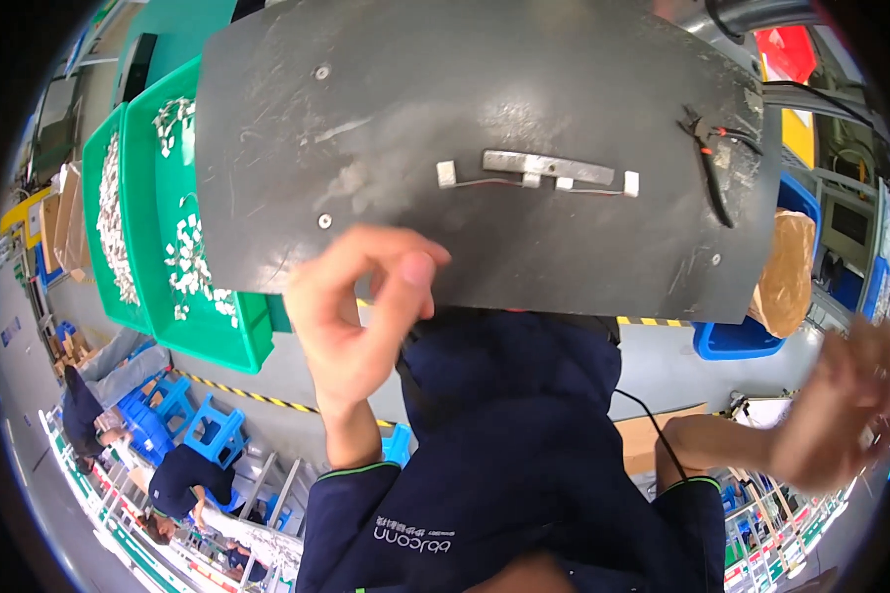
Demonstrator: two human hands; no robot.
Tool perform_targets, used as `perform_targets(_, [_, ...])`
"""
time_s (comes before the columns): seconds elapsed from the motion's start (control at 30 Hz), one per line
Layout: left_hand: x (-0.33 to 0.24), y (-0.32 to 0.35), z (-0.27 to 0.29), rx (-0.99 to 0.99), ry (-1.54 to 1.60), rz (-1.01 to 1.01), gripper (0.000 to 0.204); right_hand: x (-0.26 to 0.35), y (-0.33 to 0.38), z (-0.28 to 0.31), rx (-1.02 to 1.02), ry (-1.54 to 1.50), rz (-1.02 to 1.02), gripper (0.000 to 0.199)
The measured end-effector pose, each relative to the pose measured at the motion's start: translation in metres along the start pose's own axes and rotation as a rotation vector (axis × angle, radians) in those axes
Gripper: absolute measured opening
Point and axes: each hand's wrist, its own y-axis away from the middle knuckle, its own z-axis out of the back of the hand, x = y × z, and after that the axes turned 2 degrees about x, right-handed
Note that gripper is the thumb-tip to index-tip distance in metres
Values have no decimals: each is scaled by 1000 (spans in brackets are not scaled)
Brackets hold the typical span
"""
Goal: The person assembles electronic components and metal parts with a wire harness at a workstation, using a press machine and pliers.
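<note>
My left hand (356, 306) is over the near edge of the dark worktop (415, 109), left of centre. Its thumb and index finger are pressed together in a pinch; anything between them is too small or hidden. Far to the right, beyond the worktop's edge, my right hand (841, 415) is smeared by motion, so its fingers cannot be read. On the worktop lies a narrow metal bar (549, 166). Along its near side lie two thin wires with small white blocks (447, 174) at their ends. Neither hand touches them.
Cutting pliers (709, 173) lie at the worktop's right. Green trays (252, 331) on the left hold many small white pieces (193, 257). A blue bin (737, 341) with brown paper (786, 272) stands at the right. Behind me are blue stools (216, 430) and other people.
</note>
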Motion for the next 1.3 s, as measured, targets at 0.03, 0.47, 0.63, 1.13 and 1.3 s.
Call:
perform_targets(0.03, [8,0,-3,11,-69,-19,6,-11,1,21,152,-202,-242,24])
perform_targets(0.47, [62,-11,-57,-152,-528,-415,17,-181,34,-17,193,1033,-135,16])
perform_targets(0.63, [57,-23,-58,-179,-537,-378,19,-183,28,-21,213,1043,-78,23])
perform_targets(1.13, [34,-14,-36,-38,-194,-117,12,-179,28,-16,286,891,-128,13])
perform_targets(1.3, [21,9,-55,21,201,-72,13,-166,47,-17,403,1013,191,14])
